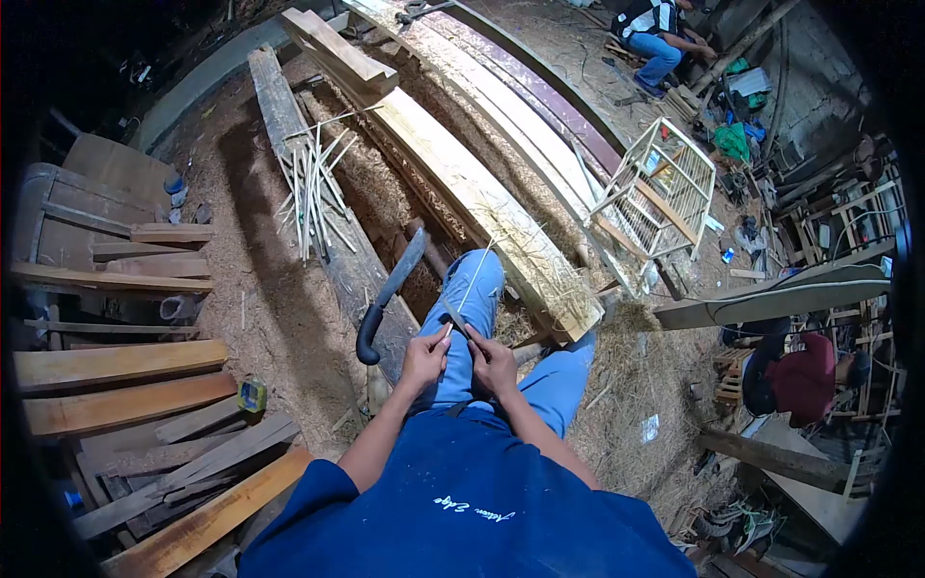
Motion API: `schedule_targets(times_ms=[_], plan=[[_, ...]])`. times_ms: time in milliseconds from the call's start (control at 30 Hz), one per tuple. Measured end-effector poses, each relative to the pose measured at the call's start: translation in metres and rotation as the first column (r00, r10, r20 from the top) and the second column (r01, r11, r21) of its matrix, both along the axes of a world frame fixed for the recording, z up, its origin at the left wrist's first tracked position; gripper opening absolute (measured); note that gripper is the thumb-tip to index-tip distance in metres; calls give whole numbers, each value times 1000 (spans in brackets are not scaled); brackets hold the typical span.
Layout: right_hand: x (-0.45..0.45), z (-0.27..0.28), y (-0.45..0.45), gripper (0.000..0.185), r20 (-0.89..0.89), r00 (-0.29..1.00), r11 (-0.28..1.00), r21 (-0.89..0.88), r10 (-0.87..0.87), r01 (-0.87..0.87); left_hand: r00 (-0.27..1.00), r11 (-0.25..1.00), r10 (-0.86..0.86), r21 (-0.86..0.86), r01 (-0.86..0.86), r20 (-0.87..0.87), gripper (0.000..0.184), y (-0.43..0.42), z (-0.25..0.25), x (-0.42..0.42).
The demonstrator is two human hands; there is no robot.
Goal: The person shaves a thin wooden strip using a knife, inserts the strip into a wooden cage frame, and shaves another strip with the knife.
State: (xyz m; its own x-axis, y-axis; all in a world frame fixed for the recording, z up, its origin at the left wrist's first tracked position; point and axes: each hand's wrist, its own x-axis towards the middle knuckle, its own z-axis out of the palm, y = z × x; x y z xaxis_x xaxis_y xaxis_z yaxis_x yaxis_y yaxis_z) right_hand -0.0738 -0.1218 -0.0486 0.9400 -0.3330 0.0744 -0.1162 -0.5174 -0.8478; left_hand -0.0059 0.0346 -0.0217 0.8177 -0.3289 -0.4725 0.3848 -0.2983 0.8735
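Observation:
Over my thigh, my left hand (424, 358) is closed around the lower end of a thin pale stick (470, 286), which points away from me along my knee. My right hand (493, 366) grips a small knife; its short blade (453, 313) lies against or just beside the stick, and its handle is hidden in my fingers. To the left, a machete (393, 284) with a black handle rests by the edge of a grey weathered plank (356, 260). Farther up that plank lies a loose bundle of thin sticks (313, 193).
A thick pale beam (453, 164) with shavings (554, 275) on it runs ahead. A slatted wooden cage-like frame (665, 197) stands to the right. Boards (125, 366) and a tape measure (252, 395) lie at left. Two other people sit at the right, one in jeans (658, 58).

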Motion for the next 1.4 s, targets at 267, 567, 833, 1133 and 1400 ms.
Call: schedule_targets(times_ms=[267, 567, 833, 1133, 1400], plan=[[2, 0, 3, 37, -1, 1000, 1000, -4, -19, 19, 998, 999, -38, -39, 36, -44, 36, 45, 6, -28], [3, -3, 4, 38, -90, 993, 996, -50, -81, 77, 973, 993, -106, -82, 90, -206, 36, 129, 22, -72], [9, 5, 0, 37, -74, 997, 1000, 16, 8, -7, 989, 993, -96, -72, 88, -115, 34, 63, 24, -23], [11, 3, -7, 34, -44, 998, 999, -14, -40, 39, 986, 996, -30, 84, 16, 167, 29, -16, -26, 13], [5, 1, 2, 38, -75, 997, 997, -82, -15, 9, 996, 997, -14, 80, 7, 88, 33, 10, -10, -2]])
